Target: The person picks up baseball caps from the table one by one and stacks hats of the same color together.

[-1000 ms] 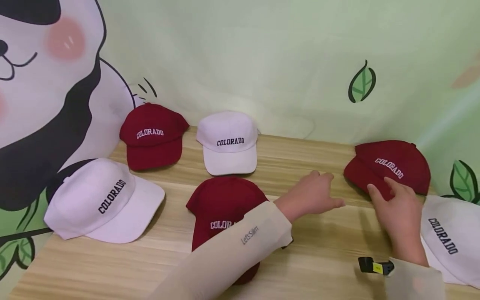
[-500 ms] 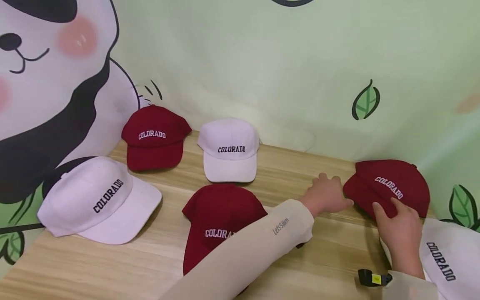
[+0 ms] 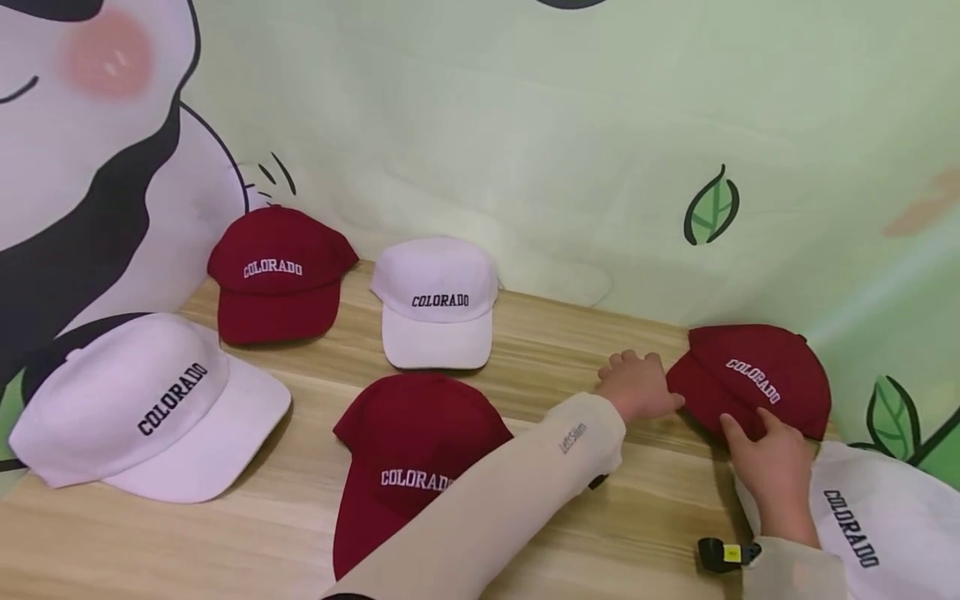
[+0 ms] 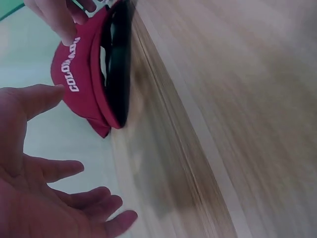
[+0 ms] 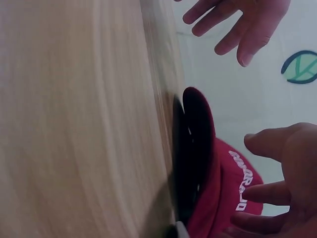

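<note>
At the right back of the table stands a dark red cap (image 3: 780, 367) with white COLORADO lettering, its brim towards the left front. My left hand (image 3: 636, 387) is beside the brim's left end, fingers spread and thumb pointing at the cap. Over the front of the same brim is my right hand (image 3: 776, 475), thumb and fingers apart. The left wrist view has this left hand (image 4: 54, 193) with loosely extended fingers that grip nothing. From the right wrist, the right hand (image 5: 302, 173) overlaps the cap's crown (image 5: 233, 188), fingers apart and not closed round it.
A white cap (image 3: 885, 517) lies right of my right forearm. Another red cap (image 3: 420, 433) is partly hidden under my left sleeve (image 3: 510, 492). Further left are a red cap (image 3: 277, 271) and two white caps, one behind (image 3: 438, 304) and one nearer (image 3: 165, 408). A printed cloth (image 3: 562, 150) hangs behind.
My left hand has moved right, up to the red cap's brim. The right hand stays close to that brim. The head view has shifted, and the caps stay in place on the table.
</note>
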{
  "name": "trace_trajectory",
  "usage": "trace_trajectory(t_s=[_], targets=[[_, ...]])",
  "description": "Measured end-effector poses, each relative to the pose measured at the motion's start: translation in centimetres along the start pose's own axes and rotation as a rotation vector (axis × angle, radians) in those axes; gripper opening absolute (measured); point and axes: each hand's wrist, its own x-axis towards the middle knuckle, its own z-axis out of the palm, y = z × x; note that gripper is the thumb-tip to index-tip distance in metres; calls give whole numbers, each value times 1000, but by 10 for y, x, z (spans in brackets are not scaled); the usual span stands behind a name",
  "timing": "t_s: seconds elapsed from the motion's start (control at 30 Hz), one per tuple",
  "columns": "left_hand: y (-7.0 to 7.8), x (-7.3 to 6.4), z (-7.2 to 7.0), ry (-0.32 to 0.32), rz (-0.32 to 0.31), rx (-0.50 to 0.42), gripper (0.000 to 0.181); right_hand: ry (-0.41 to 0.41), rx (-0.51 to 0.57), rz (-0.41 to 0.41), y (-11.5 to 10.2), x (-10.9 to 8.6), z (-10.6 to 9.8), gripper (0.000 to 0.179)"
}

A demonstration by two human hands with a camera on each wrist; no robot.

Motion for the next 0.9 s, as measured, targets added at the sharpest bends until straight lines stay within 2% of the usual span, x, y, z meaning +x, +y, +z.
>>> trace_trajectory(t_s=[0.3,0.5,0.73,0.9], targets=[[1,23,11,-9,12,9,62,-66,40,57,10,17,6,80],[7,33,14,3,29,24,68,-108,51,117,13,28,4,87],[16,49,30,34,24,16,68,-59,129,187,15,30,2,86],[19,52,35,44,110,-9,60,-18,175,226,15,29,4,83]])
